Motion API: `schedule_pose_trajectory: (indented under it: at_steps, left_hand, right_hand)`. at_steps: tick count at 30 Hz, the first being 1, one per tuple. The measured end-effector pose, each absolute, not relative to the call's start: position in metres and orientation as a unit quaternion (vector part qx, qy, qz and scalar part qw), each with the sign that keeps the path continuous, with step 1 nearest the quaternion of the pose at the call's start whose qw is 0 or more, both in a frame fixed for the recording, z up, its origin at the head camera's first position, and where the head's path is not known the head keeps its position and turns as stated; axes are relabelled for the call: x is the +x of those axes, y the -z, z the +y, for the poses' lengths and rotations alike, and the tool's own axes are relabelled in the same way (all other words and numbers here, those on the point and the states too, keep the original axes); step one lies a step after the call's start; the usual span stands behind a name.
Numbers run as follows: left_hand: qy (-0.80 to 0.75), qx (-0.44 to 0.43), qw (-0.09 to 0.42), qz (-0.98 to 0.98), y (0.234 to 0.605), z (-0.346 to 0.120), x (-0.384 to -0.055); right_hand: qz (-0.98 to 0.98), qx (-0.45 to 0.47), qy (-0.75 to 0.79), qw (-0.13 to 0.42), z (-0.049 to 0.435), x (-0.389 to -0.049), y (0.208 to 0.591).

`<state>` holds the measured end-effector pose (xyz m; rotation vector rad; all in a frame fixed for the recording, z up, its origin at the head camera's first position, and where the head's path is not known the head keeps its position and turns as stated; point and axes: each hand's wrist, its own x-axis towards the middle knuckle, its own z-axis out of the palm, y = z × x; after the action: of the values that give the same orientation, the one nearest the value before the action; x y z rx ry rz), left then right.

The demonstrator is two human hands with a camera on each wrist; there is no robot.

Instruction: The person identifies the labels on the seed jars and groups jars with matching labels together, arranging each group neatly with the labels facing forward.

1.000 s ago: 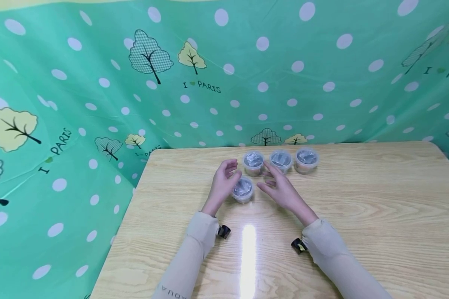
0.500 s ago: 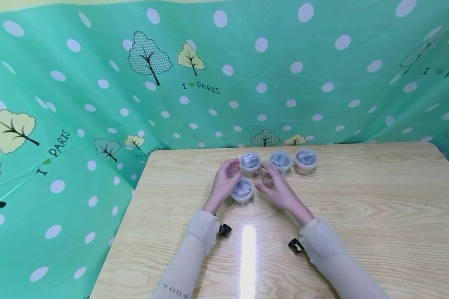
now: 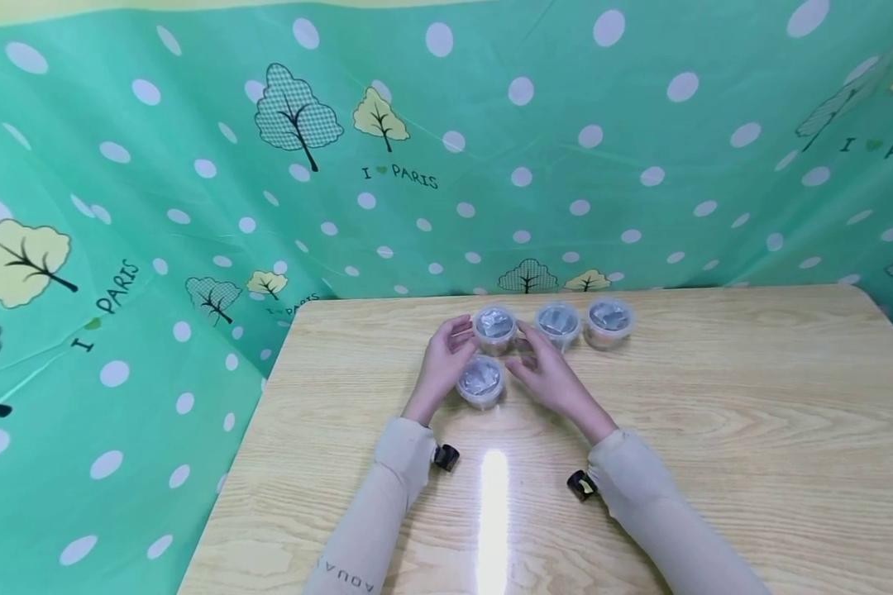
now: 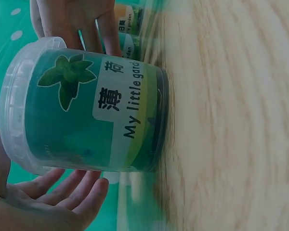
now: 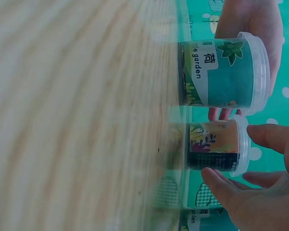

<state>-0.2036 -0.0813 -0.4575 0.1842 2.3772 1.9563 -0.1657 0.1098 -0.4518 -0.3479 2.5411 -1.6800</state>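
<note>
A clear-lidded planting cup with a green mint label [image 3: 480, 381] stands upright on the table, close to the inner side of my left hand [image 3: 446, 357]. Behind it, a lidded cup with an orange-brown label [image 5: 214, 144] stands between both hands. My right hand [image 3: 553, 378] touches that cup's right side with loosely bent fingers; in the right wrist view the thumb is near its lid and a fingertip at its side. The left fingers [image 4: 82, 192] are spread, bent slightly, behind the mint cup; whether they touch the rear cup cannot be told.
Two more lidded cups, a middle one [image 3: 557, 322] and a right one [image 3: 608, 322], stand side by side near the back edge of the wooden table [image 3: 752, 413]. A green dotted cloth [image 3: 484, 165] hangs behind and along the left.
The orange-brown cup has slid slightly left, away from the middle cup and toward my left hand. My right hand has moved left with it; the left hand has barely moved.
</note>
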Motion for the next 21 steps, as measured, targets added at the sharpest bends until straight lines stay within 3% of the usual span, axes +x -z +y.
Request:
schedule_pose_trajectory:
  at_steps: [21]
  left_hand:
    - [-0.637, 0.048, 0.048, 0.768, 0.446, -0.081, -0.202]
  right_hand:
    - [0.802, -0.107, 0.586, 0.023, 0.104, -0.171, 0.448]
